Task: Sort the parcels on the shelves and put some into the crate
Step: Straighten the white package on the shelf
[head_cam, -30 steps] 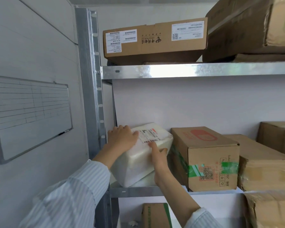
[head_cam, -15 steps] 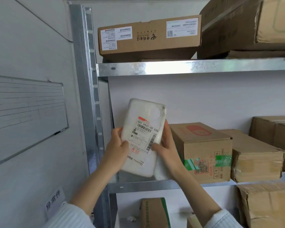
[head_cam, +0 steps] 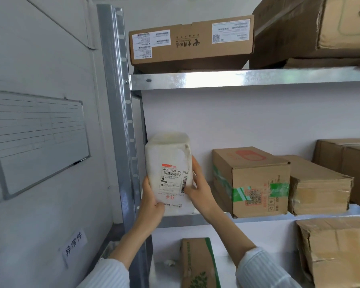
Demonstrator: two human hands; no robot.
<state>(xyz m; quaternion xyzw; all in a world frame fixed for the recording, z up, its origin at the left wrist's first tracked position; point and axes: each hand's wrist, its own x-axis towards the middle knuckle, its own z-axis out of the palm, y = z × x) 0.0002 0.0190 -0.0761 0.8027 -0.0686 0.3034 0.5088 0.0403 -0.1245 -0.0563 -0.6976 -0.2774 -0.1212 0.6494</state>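
**A:** Where is the white parcel [head_cam: 168, 161]?

**B:** At the left end of the middle shelf [head_cam: 185, 220], just beside the steel post [head_cam: 121, 121]. It stands on end with its printed label and barcodes facing the camera. Its bottom edge is level with the shelf rim, and I cannot tell whether it rests there.

**A:** And the hands?

**B:** Both hold it. The left grip [head_cam: 152, 201] clasps the lower left corner, with the thumb across the front and the fingers out of sight behind. The right grip [head_cam: 197, 188] holds the right edge, thumb on the label side and fingers round the back.

**A:** What is next to it?

**B:** To the right is a brown box [head_cam: 258, 183] with green tape, near but apart from the parcel. More cartons stand beyond it.

**A:** Above and below?

**B:** A flat carton [head_cam: 191, 44] with white labels lies on the top shelf [head_cam: 237, 80]. A green-printed box [head_cam: 197, 262] sits on the shelf below. A whiteboard [head_cam: 35, 138] hangs on the wall to the left.
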